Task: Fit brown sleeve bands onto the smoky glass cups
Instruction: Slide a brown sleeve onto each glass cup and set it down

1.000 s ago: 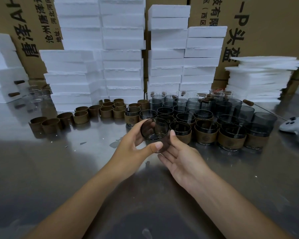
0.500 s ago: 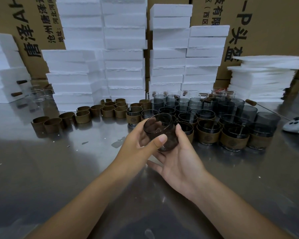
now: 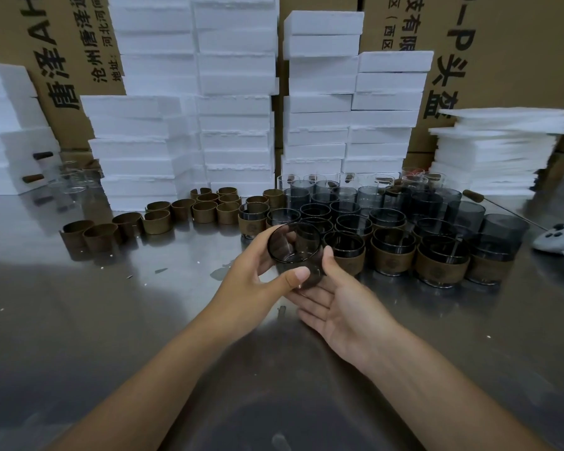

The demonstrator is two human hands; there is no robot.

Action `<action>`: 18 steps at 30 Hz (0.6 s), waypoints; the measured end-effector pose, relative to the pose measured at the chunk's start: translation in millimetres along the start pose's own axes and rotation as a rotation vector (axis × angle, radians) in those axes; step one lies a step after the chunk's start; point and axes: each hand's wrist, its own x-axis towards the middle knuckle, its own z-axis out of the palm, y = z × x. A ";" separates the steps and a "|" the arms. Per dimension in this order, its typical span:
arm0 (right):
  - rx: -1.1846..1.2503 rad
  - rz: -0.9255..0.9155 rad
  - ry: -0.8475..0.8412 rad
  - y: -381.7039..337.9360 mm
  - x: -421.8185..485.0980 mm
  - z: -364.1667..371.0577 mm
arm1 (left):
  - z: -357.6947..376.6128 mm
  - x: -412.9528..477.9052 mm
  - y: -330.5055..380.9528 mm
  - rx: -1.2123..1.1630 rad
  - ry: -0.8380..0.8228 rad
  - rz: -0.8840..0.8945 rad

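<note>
smoky glass cup [image 3: 295, 252], translucent dark grey, tilted, rim toward camera

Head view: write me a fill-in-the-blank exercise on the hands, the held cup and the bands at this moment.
1. The left hand grips a smoky glass ____.
2. The right hand lies open, palm ____, against the smoky glass cup.
3. The empty brown sleeve bands stand to the ____ of the grouped cups.

Missing words: cup; up; left.
</note>
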 end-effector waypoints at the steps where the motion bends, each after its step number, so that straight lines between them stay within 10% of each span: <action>1: 0.014 -0.032 0.029 -0.1 -0.2 0.4 | 0.1 -0.1 0.0 0.008 -0.002 0.003; 18: -0.378 -0.564 -0.049 6.4 1.2 2.2 | 7.0 -0.9 10.6 -0.314 0.033 -0.212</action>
